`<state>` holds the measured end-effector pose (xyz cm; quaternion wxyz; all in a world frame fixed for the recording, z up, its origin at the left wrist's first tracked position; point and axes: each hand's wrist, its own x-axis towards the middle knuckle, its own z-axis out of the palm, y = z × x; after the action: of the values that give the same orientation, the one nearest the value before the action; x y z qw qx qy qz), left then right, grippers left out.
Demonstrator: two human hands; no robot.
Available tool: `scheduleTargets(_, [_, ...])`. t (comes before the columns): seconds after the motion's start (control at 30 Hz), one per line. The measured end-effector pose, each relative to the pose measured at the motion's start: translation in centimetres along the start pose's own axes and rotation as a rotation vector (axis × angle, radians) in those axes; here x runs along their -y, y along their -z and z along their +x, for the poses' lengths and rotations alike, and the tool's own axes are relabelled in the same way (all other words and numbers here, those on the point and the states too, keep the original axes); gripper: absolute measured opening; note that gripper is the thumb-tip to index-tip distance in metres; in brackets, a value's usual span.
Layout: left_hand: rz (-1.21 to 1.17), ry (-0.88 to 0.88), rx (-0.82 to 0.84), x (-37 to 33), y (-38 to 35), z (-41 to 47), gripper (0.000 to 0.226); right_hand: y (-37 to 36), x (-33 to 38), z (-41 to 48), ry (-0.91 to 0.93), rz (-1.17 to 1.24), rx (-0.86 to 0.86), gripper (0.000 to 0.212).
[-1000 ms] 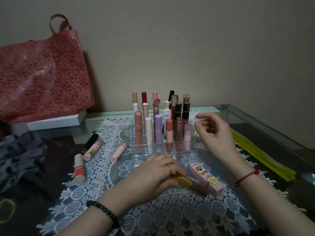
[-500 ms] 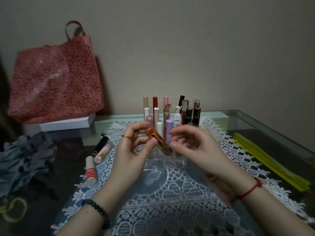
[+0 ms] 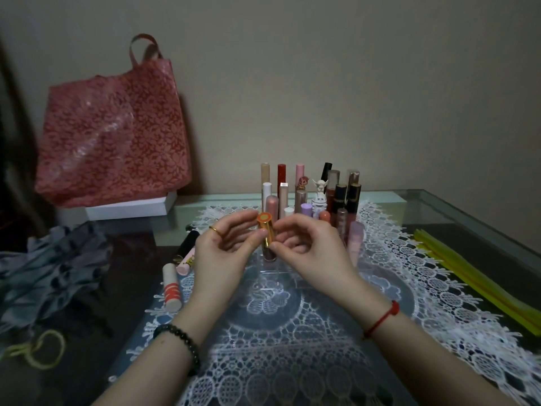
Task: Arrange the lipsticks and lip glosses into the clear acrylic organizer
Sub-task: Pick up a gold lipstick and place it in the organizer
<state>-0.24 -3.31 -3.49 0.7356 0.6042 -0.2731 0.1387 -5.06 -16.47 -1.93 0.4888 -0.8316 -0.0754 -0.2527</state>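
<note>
Above a lacy glass table [image 3: 439, 206] by the wall [image 3: 351, 83], left hand [image 3: 222, 253] and right hand [image 3: 316, 250] pinch a gold lipstick [image 3: 265, 231].

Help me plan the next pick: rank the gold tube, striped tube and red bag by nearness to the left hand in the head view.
1. Gold tube, held by the left hand.
2. Striped tube, lying just to its left.
3. Red bag, far back on the left.

Dim light; plain beige wall [image 3: 351, 83] at twelve o'clock, glass-topped table [image 3: 445, 209] below, perhaps dark underneath.
</note>
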Motion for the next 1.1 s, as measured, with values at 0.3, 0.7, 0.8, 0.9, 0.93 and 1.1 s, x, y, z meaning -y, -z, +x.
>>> scheduleTargets(0.3, [0.012, -0.006, 0.044, 0.6, 0.0, -0.2, 0.025, -0.1, -0.2, -0.2, -0.035, 0.045, -0.006, 0.021])
scheduleTargets(0.7, [0.109, 0.071, 0.109, 0.9, 0.4, -0.6, 0.029, -0.1, -1.1, -0.5, -0.072, -0.047, 0.042, 0.024])
scheduleTargets(0.8, [0.120, 0.101, 0.133, 1.0, 0.4, -0.8, 0.030, -0.1, -1.0, -0.6, -0.074, -0.044, 0.047, 0.025])
scheduleTargets(0.9, [0.134, 0.114, 0.142, 1.0, 0.6, -1.0, 0.031, 0.0, -0.9, -0.7, -0.075, -0.049, 0.056, 0.020])
scheduleTargets(0.93, [0.140, 0.111, 0.145, 1.0, 0.6, -1.0, 0.032, 0.0, -0.9, -0.7, -0.075, -0.046, 0.058, 0.020])
scheduleTargets(1.1, [0.122, 0.134, 0.116, 0.7, 0.8, -1.0, 0.025, 0.1, -1.1, -0.7, -0.057, -0.047, 0.032, 0.021])
